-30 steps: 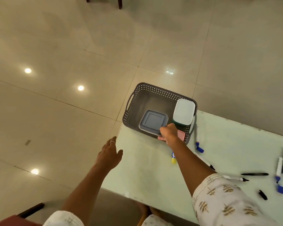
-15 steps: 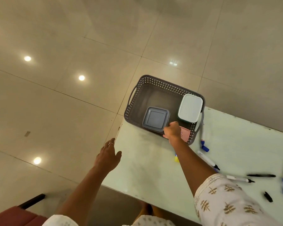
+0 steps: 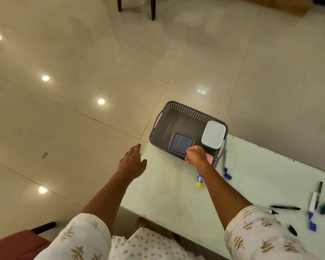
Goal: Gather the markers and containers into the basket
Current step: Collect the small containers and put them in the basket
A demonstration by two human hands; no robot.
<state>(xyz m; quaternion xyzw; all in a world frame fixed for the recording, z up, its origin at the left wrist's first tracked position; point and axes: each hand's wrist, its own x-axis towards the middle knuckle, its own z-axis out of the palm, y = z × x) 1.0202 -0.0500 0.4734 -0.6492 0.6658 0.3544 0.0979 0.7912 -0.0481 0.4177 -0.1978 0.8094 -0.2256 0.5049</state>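
The grey basket (image 3: pixel 176 126) is seen at the desk's (image 3: pixel 251 175) far corner, with a grey-lidded container (image 3: pixel 180 143) and a white-lidded container (image 3: pixel 213 135) already inside. The right hand (image 3: pixel 196 156) is held at the basket's near wall, fingers curled over a pink container (image 3: pixel 210 158) that is being lowered in; how firm the grip is cannot be told. The left hand (image 3: pixel 132 163) is kept off the desk's edge, fingers spread wide, nothing held.

The markers remain outside. A yellow-capped marker (image 3: pixel 200 181) is found just below the right wrist, long axis pointing toward the basket, and a blue-capped marker (image 3: pixel 225 168) lies just beside the basket's right wall. More markers (image 3: pixel 312 203) are scattered well apart on the right. The right hand is judged nearer to all of them.
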